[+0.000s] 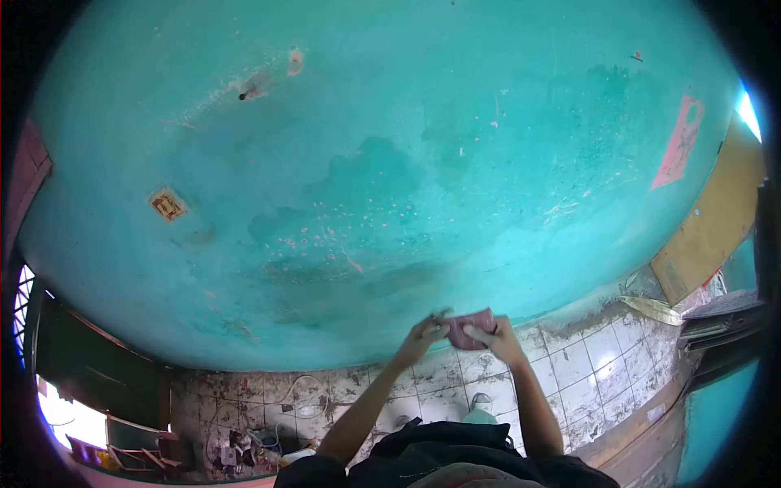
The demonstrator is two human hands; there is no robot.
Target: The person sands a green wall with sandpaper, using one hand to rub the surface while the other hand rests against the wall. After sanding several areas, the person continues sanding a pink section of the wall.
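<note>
In front of my body, a bent piece of reddish-brown sandpaper (467, 333) is held between both hands, close to the foot of the turquoise wall (390, 187). My left hand (425, 333) is closed on its left edge, with the thumb on the near side. On the right edge, my right hand (503, 340) is closed, its thumb lying across the sheet's face. Pale dust coats the fingertips. The wall carries darker patches, small chips and scrapes that show pink.
White tiles (573, 370) with dirt smears cover the floor. A loose pale cable (305, 394) and a heap of small items (236, 451) lie at lower left. A tan board (708, 220) leans at right, near dark stacked panels (720, 325). An electrical outlet (168, 204) is on the wall.
</note>
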